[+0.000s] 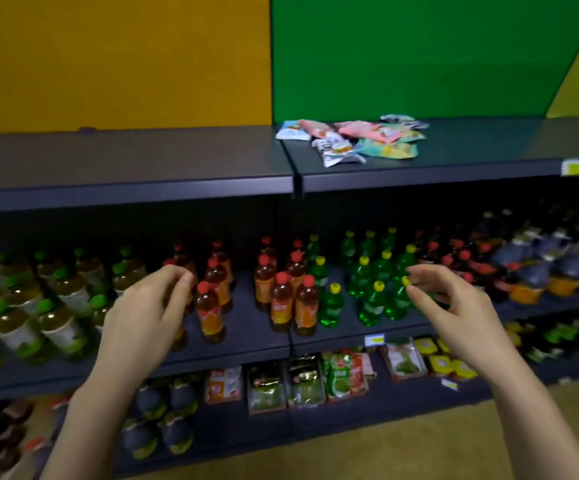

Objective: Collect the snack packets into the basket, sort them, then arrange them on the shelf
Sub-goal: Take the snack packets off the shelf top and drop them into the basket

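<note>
Store shelf point(471, 143) under a yellow and green wall, with snack packets point(354, 138) piled on top at 1 o'clock.
Left hand point(146, 313) at 8 and right hand point(454, 306) at 4 are both loosely curled and empty, in front of the drink bottles point(281, 299).

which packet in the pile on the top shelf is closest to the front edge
The white packet with dark print: its corner juts nearest the shelf edge, while the pink packet and green packet lie farther back.

No legible text or labels.
</note>
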Motion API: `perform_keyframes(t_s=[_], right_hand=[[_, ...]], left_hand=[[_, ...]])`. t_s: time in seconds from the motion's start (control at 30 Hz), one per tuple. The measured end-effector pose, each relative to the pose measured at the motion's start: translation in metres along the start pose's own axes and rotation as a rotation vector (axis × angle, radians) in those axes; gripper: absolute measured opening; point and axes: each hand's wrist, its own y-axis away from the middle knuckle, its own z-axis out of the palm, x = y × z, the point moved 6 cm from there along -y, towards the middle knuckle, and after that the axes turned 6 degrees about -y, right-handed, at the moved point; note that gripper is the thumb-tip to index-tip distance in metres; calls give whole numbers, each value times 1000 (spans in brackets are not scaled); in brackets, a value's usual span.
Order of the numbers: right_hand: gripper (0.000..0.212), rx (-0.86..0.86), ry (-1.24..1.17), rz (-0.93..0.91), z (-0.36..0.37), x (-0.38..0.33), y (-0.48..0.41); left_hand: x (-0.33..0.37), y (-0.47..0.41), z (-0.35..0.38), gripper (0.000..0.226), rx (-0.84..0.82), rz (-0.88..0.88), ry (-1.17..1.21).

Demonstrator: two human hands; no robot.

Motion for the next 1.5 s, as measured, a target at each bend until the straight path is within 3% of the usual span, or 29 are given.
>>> perform_keyframes(t_s=[0.23,0.47,0.67,0.77,0.93,1.1,1.17,1.27,1.37,1.5], right_hand=[[23,-15,27,-48,-51,51,-55],[19,-12,16,-174,-60,30,-154],[26,-36,93,-232,-45,9,-241],[32,-49,152,-203,-36,5,-282],[47,-156,357,-57,-21,19,-337],[69,-233,397,71,-15,42,-354],[75,-277,413,113,-16,45,-358],[63,-347,407,179,-15,48,-363],[67,-408,429,203,-14,44,-368],[61,-473,294,183,-8,40,-369]], left_hand=[[74,-30,47,14,64,-35,51],[116,-99,41,11,182,13,24],[132,-184,66,24,158,1,132],[144,-225,96,19,75,-35,157],[171,-277,149,60,-173,-105,1],[184,-302,175,94,-296,-155,-97],[182,-308,179,89,-333,-192,-63],[180,-315,180,76,-313,-205,-26],[174,-318,177,70,-283,-256,44],[159,-317,178,55,-212,-329,225]])
